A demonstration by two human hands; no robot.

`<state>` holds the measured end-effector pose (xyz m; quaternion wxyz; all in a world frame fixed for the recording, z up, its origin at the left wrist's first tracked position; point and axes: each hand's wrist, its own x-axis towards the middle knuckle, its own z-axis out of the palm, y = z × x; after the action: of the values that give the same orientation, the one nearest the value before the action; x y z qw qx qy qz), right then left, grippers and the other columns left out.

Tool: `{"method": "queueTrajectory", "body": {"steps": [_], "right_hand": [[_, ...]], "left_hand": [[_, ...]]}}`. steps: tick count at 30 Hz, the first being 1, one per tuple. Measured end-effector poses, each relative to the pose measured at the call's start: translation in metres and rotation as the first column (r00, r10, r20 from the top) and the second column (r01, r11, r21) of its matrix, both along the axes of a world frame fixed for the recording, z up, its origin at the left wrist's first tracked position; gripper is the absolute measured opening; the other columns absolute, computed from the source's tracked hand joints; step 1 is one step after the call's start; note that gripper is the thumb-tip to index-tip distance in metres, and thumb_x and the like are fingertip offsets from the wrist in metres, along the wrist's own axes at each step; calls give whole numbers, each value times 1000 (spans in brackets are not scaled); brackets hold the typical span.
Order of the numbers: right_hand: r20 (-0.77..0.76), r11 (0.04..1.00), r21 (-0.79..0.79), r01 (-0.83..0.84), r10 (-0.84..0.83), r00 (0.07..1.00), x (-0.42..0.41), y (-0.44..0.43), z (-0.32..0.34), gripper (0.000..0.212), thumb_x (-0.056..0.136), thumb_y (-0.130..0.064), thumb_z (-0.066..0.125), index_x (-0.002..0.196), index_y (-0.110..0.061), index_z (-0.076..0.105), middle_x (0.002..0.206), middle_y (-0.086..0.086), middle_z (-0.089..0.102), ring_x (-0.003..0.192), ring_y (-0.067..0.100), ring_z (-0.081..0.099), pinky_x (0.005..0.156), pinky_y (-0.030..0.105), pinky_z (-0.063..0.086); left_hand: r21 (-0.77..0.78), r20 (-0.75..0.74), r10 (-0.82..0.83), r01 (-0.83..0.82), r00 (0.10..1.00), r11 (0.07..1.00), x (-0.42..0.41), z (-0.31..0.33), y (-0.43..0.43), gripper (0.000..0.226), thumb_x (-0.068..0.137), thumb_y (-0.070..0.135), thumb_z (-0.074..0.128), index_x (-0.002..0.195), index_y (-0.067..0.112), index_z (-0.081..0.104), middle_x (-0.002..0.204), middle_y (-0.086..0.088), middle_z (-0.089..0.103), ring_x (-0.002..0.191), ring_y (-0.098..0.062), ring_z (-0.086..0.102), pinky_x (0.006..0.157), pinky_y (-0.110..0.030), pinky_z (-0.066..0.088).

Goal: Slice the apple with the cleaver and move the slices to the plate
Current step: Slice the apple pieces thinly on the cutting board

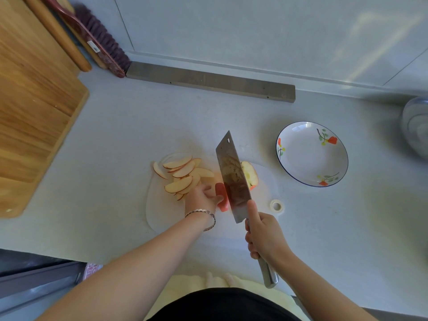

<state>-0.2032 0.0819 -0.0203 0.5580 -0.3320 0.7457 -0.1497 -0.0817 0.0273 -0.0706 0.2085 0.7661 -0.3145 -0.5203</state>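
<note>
On a translucent cutting mat (162, 212) lies a fan of several apple slices (183, 173). My left hand (201, 196) holds a red-skinned apple piece (221, 196) against the mat beside the slices. My right hand (264, 235) grips the handle of the steel cleaver (232, 177), whose blade stands edge-down just right of that piece. Right of the blade lies another apple chunk (251, 176), cut face up. A white plate (311, 154) with red flowers sits empty to the right.
A small roll of white tape (276, 205) lies right of the mat. A large wooden board (34, 107) lies at the left, a grey bar (210, 81) along the back wall, a brush (102, 40) at the back left, a round glass vessel (415, 126) at the right edge.
</note>
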Motion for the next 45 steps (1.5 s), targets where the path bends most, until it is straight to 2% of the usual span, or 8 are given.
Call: {"method": "queueTrajectory", "body": {"steps": [5, 10, 16, 20, 26, 30, 34, 45], "right_hand": [[-5, 999, 33, -12, 12, 1000, -5, 5, 0, 53, 95, -55, 29, 69, -10, 39, 53, 4, 35, 36, 12, 30, 39, 19, 30], [15, 998, 58, -12, 11, 1000, -9, 12, 3, 51, 95, -54, 30, 69, -11, 35, 50, 2, 32, 35, 12, 27, 40, 19, 27], [-27, 999, 32, -43, 44, 999, -5, 0, 0, 55, 96, -55, 27, 67, -10, 39, 50, 2, 36, 34, 12, 32, 38, 18, 32], [-26, 998, 23, -55, 56, 998, 2, -12, -11, 55, 96, -54, 27, 66, -10, 39, 51, 3, 37, 34, 14, 34, 37, 18, 33], [-112, 991, -121, -50, 37, 993, 22, -2, -31, 56, 91, -59, 27, 65, -11, 39, 59, 9, 40, 56, 23, 39, 57, 35, 36], [-44, 996, -94, 4, -8, 999, 15, -9, -24, 55, 95, -54, 29, 64, -10, 40, 55, 6, 40, 47, 20, 40, 46, 26, 37], [33, 997, -70, 28, -26, 999, 4, -8, -5, 50, 96, -52, 30, 72, -9, 39, 54, 4, 32, 42, 15, 30, 39, 19, 27], [-43, 997, -53, -52, 50, 998, 4, -5, -3, 53, 95, -53, 28, 70, -8, 39, 53, 4, 36, 38, 13, 33, 38, 18, 31]], "left_hand": [[125, -140, 110, -92, 984, 988, -4, 4, -8, 22, 79, -4, 67, 101, -3, 65, 91, -16, 66, 87, -34, 65, 73, -40, 57], [151, -163, 153, -129, 975, 980, -2, 3, -11, 22, 79, -10, 63, 101, -6, 63, 105, -22, 65, 96, -37, 63, 81, -44, 55], [123, -76, 57, -48, 995, 991, -3, 1, -13, 20, 76, -2, 70, 96, -1, 68, 100, -17, 70, 92, -31, 66, 87, -43, 55], [137, -96, 94, -81, 991, 987, -2, 0, -14, 17, 75, -7, 69, 91, -1, 67, 93, -18, 68, 87, -35, 67, 82, -46, 56], [104, -129, 100, -87, 987, 991, -2, -1, -11, 16, 78, -9, 65, 93, -4, 67, 84, -17, 64, 88, -39, 68, 82, -48, 56], [106, -131, 141, -127, 981, 986, -4, 1, -10, 13, 78, -9, 65, 82, 3, 63, 84, -19, 65, 88, -39, 68, 80, -48, 57], [111, -130, 138, -124, 982, 986, -3, 0, -11, 19, 77, -4, 69, 96, -1, 66, 86, -13, 64, 89, -34, 68, 81, -43, 57], [111, -96, 91, -80, 991, 991, -2, -4, -12, 21, 77, -1, 70, 98, 0, 67, 101, -17, 69, 93, -32, 67, 82, -39, 57]]}}
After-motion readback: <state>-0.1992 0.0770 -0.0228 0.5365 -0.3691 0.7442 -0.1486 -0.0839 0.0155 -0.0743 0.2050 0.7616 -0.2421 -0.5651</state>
